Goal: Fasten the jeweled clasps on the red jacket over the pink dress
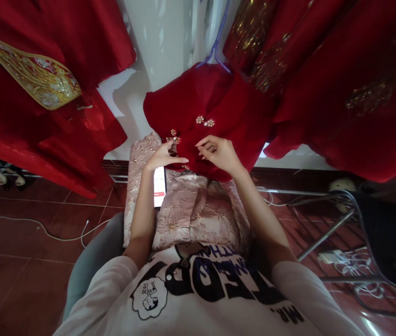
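Note:
A red garment (233,107) with beaded flower ornaments (205,121) hangs from a blue hanger (215,49) in front of me. My left hand (167,156) is at its lower left edge, thumb and fingers apart, close to a flower ornament (173,132). To the right, my right hand (217,151) hovers over the red cloth with its fingertips brought together; whatever they may hold is too small to make out. Pink brocade fabric (198,210) lies across my lap, with a lit phone (159,186) on it beside my left forearm.
Red garments with gold decoration hang at the left (107,37) and right (324,93). A dark chair (383,228) stands at the right, near white cables (355,266). Another cable (58,237) crosses the tiled floor at the left.

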`<action>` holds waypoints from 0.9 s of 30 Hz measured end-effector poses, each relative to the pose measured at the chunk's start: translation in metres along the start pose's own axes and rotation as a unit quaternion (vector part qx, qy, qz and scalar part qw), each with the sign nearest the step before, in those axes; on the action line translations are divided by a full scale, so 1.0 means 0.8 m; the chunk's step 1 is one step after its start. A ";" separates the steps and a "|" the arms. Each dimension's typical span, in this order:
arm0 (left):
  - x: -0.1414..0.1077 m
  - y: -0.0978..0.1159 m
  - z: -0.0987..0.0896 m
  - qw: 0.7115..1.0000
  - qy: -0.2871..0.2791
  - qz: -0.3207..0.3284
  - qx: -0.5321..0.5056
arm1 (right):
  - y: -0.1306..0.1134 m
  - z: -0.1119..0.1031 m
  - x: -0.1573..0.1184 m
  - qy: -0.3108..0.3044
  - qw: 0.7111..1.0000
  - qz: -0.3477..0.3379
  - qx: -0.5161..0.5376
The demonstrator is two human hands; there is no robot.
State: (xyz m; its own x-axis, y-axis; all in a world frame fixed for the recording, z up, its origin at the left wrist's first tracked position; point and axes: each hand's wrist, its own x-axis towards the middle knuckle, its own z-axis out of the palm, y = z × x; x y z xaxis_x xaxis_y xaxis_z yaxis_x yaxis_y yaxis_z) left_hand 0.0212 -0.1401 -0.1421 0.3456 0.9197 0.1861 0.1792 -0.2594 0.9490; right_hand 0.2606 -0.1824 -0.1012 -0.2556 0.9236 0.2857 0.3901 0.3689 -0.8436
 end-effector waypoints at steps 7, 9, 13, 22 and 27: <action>0.011 -0.002 -0.007 0.957 0.067 -0.108 -0.260 | -0.002 0.000 0.000 -0.012 1.000 0.001 -0.008; 0.013 -0.002 -0.004 0.949 0.082 -0.130 -0.275 | -0.002 0.000 0.000 -0.013 1.000 -0.003 -0.009; 0.014 0.005 0.008 0.947 0.122 -0.134 -0.264 | -0.001 0.000 0.000 -0.011 1.000 -0.017 -0.004; 0.008 0.032 0.029 0.986 0.123 -0.070 -0.089 | 0.002 -0.007 0.000 -0.012 0.999 -0.031 0.000; 0.019 0.053 0.046 0.966 0.113 0.212 0.099 | 0.003 -0.014 0.000 -0.002 0.999 -0.037 0.000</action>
State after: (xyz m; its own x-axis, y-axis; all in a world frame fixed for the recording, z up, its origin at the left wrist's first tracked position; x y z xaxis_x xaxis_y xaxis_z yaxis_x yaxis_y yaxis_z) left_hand 0.0679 -0.1477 -0.1083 0.2218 0.7531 0.6193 0.2463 -0.6578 0.7117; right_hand 0.2715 -0.1807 -0.0980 -0.2881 0.8930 0.3459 0.3706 0.4370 -0.8196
